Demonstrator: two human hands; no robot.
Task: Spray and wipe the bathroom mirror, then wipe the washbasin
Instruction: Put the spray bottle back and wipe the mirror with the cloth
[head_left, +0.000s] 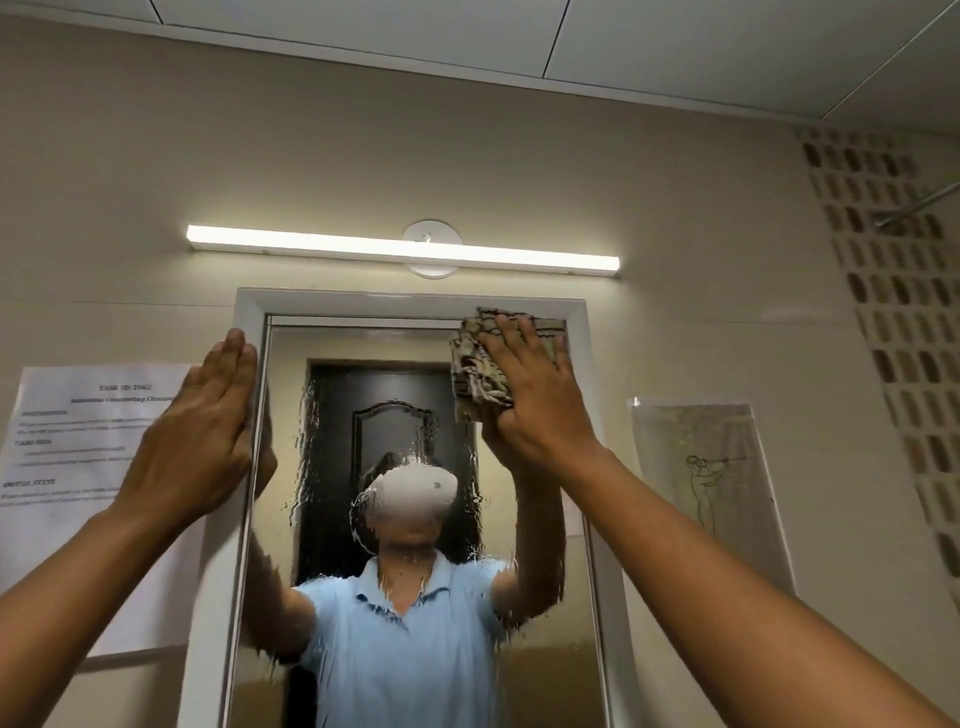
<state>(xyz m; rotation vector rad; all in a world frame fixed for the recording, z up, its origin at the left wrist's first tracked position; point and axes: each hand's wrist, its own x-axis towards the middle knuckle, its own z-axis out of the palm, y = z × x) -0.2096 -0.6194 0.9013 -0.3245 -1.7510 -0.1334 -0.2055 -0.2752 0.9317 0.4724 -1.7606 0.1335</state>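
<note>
One mirror (363, 415), one cloth (475, 374), two wall sheets (78, 441), one lamp (402, 248).

Both arms raised, left hand (208, 415) flat, right hand (535, 384) spread

We are in a small bathroom. Before us hangs a tall white-framed wall mirror (415, 519), wet with running streaks, and in it we see a dark panelled door (389, 441) behind us. Above it glows a long white tube light (402, 248) on a beige tiled wall (363, 156). At upper right we find a patterned ventilation-block wall (893, 291), a metal rail (919, 205), and white ceiling panels (675, 36).
</note>
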